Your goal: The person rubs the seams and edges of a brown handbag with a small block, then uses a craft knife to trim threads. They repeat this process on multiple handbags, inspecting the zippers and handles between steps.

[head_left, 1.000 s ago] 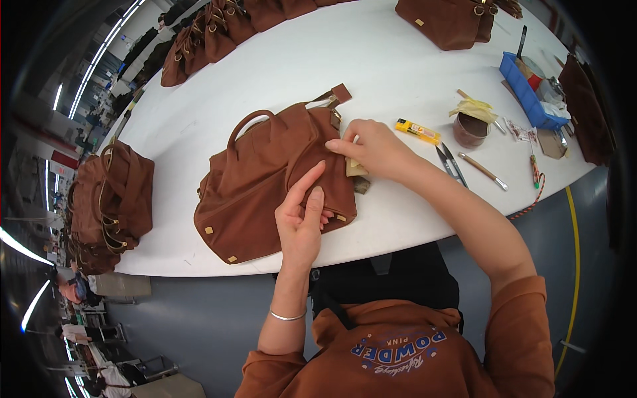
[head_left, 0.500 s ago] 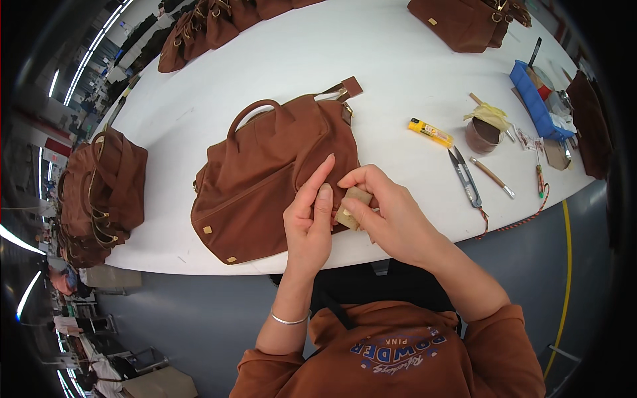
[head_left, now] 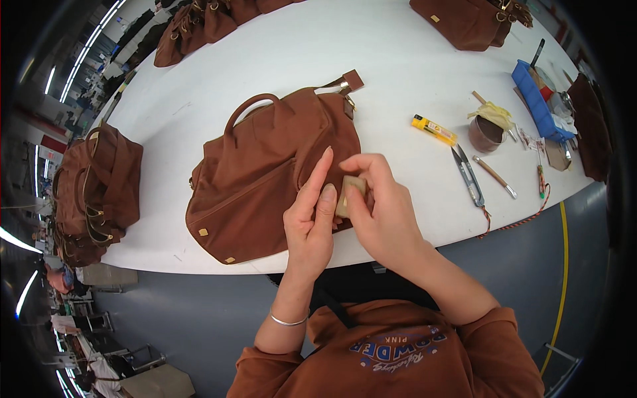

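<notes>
A brown handbag (head_left: 259, 159) lies on its side on the white table, its handle pointing away and small gold studs along its near left edge. At the bag's near right end, my left hand (head_left: 308, 229) grips it, index finger and thumb stretched along the brown material, other fingers partly hidden. My right hand (head_left: 385, 212) pinches a small beige block (head_left: 350, 192) between thumb and fingers, held against the bag's end beside my left thumb. What the block's underside touches is hidden.
On the right lie a yellow lighter (head_left: 434, 129), thread snips (head_left: 468, 176), a brush (head_left: 494, 177), a brown cup (head_left: 486, 134) with yellow cloth and a blue tray (head_left: 534, 99). More brown bags stand at left (head_left: 99, 186) and far right (head_left: 461, 23).
My right hand has turned and drawn slightly upward, tilting the beige block more upright against the bag. My left hand stays nearly in place. The view has shifted a little.
</notes>
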A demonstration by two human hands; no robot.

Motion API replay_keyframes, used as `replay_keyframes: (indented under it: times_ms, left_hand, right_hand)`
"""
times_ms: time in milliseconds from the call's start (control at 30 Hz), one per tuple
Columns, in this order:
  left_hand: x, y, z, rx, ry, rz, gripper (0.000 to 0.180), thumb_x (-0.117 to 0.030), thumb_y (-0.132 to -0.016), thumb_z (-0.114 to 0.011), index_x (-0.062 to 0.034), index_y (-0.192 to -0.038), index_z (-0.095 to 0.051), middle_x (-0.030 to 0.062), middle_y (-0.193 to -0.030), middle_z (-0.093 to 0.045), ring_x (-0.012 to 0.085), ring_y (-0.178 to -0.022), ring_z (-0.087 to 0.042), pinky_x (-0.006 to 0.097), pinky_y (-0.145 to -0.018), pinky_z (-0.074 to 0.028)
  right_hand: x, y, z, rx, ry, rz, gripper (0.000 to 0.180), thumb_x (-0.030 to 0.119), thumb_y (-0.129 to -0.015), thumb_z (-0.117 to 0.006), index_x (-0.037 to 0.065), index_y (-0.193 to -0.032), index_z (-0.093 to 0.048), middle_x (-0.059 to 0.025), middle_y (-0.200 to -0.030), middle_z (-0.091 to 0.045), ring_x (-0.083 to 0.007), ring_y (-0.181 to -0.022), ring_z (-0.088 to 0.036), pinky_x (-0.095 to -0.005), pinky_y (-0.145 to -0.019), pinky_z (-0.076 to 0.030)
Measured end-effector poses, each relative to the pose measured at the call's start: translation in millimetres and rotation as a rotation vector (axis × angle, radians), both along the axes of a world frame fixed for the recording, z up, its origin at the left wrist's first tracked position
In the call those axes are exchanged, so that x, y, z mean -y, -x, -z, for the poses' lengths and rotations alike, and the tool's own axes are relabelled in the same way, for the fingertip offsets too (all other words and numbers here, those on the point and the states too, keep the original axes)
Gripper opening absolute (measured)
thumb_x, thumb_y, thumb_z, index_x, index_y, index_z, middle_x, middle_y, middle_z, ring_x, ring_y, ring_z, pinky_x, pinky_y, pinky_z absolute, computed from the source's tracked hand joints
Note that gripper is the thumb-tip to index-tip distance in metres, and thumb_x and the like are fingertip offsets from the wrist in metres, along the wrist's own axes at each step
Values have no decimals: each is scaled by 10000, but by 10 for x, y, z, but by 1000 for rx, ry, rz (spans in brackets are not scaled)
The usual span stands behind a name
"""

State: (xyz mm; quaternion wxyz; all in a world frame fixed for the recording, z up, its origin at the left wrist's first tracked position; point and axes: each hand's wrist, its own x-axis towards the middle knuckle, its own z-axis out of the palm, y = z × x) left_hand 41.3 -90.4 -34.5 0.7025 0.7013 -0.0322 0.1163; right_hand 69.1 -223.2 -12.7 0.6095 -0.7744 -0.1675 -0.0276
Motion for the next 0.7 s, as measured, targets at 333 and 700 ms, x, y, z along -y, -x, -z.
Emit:
replay_keyframes:
  times_ms: [333,700]
  left_hand:
    - [6,-26,29,81,-75,-36,427,-47,-1001,-488,-68,-1428,-494,2,-1006,-629,29,-768,-470,176,-708,-424]
    - [37,14,-23,48,-109,-45,418,-54,-1007,-478,-63,-1425,-495,-7,-987,-649,22,-726,-485,177,-689,-444]
  right_hand:
    - [-45,31,-29,28,9,16,225,18,-902,-537,36,-1117,-472,-154,-816,-638,-336,-697,-659,-414,-588,-492]
    - [-3,17,-97,-47,64,31,226,43,-896,-535,47,-1112,-471,-156,-866,-641,-348,-706,-651,-444,-618,-485]
